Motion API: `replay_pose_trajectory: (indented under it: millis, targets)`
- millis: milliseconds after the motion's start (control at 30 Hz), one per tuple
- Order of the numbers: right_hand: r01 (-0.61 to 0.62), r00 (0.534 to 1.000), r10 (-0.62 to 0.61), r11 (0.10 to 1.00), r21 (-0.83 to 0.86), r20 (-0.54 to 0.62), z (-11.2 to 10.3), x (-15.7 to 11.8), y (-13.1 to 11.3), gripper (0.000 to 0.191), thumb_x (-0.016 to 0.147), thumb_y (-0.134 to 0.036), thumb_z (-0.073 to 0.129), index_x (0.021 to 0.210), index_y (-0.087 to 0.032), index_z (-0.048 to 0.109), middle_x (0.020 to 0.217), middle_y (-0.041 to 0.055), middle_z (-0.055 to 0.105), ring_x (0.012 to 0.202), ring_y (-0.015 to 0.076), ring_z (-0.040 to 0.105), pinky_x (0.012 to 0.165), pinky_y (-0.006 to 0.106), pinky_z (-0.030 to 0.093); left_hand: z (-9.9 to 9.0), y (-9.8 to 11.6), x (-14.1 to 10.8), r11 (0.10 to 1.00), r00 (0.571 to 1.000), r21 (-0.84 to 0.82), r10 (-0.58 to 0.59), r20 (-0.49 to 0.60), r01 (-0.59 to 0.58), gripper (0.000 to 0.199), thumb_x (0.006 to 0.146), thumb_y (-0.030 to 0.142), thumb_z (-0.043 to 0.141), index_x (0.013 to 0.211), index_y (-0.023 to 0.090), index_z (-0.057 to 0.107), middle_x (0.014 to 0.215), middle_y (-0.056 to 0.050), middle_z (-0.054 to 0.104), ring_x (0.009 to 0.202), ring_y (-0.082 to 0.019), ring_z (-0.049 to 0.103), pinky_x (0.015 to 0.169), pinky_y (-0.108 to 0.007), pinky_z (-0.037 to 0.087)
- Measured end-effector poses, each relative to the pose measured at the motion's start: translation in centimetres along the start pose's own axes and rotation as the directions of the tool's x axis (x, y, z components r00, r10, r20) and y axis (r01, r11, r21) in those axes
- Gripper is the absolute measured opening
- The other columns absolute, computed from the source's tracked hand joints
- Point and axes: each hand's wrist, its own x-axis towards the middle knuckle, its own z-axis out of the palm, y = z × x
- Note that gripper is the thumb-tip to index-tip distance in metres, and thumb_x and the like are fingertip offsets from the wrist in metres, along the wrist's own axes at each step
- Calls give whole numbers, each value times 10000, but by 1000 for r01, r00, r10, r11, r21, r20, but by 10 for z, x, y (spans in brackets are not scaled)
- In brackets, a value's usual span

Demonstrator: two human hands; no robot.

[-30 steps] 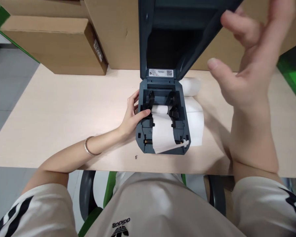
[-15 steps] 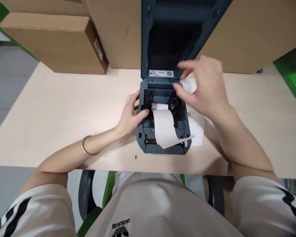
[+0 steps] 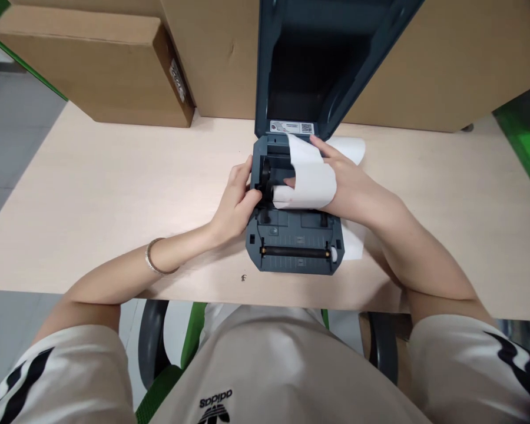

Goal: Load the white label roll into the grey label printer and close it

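A dark grey-blue label printer (image 3: 297, 235) sits on the table with its lid (image 3: 322, 76) raised at the back. My left hand (image 3: 237, 203) grips the printer's left side, thumb over the rim by the black roll holder (image 3: 265, 172). In the printer's bay, my right hand (image 3: 342, 182) is closed on a white paper roll (image 3: 311, 187), with most of its fingers hidden behind the paper. The roll's loose end sticks up towards the lid's hinge. Along the printer's front the black roller (image 3: 295, 252) lies uncovered.
White paper (image 3: 354, 242) lies under and beside the printer's right side, with another piece (image 3: 351, 148) behind my right hand. Cardboard boxes (image 3: 97, 76) stand along the table's back. A small dark mark or scrap (image 3: 243, 278) is near the front edge.
My right hand has come down from beside the lid onto the paper roll. The paper's loose end, earlier hanging over the front roller, now points up and back. My left hand stays on the printer.
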Motion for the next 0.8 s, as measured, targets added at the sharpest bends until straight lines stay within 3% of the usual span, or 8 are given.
replay_pose_trajectory:
  millis: [133,267,367,433,467,533,700,800]
  targets:
    - [36,999,-37,997,75,4,-5,5,0,315,1099,-385,676,1365,-336,837,1243,-12,902,1432,344,800,1529,762,231,1,1,0,1000,1000,25,17,-5,-17,706,1140,611,624,1791,349,544,1566,-106,709,1515,-367,609,1352,-558,502]
    - [45,999,-42,992,117,-32,-32,5,-7,396,1028,-513,769,1320,-254,838,1417,98,858,1475,424,760,1490,784,321,3,1,0,999,999,26,40,-21,-39,697,1134,559,622,1792,347,539,1551,-107,708,1492,-364,616,1340,-568,509]
    - [-44,994,59,988,148,-94,-69,-14,-3,379,994,-586,822,1202,-269,823,1351,126,837,1209,397,829,1157,675,674,4,1,1,999,999,12,47,-14,-47,707,1124,536,621,1802,358,523,1555,-101,699,1481,-352,617,1305,-549,539]
    - [-187,980,194,976,114,-51,-95,-35,11,388,955,-553,861,1257,-319,794,1265,89,843,1070,340,830,869,518,702,4,1,1,999,999,3,38,-4,-38,722,1114,536,630,1806,362,517,1564,-98,690,1483,-348,612,1282,-533,557]
    - [-273,962,273,959,74,11,-105,-45,21,418,958,-497,857,1337,-339,783,1277,73,851,1078,323,827,834,475,672,4,1,1,1000,1000,3,30,0,-30,731,1108,539,635,1807,361,516,1571,-98,686,1487,-348,607,1280,-530,558]
    - [-446,891,446,895,-22,86,-118,-61,46,426,959,-374,860,1371,-301,776,1287,67,860,1061,267,809,823,408,608,3,1,1,1000,1000,9,15,2,-15,743,1102,552,637,1807,354,513,1581,-100,680,1495,-352,597,1291,-534,549]
    - [-762,568,770,626,-167,291,-102,-61,96,228,978,-144,817,1202,-182,813,1199,94,862,960,172,740,861,362,528,2,1,2,1000,1000,22,19,15,-19,751,1105,546,623,1817,342,500,1578,-102,691,1502,-352,593,1278,-526,546]
    - [-799,484,804,567,-199,347,-82,-52,112,197,958,-115,795,1146,-159,837,1071,90,861,885,183,725,848,379,524,1,3,2,999,1000,47,15,11,-15,742,1109,523,614,1818,332,503,1579,-104,693,1502,-350,590,1267,-521,548]
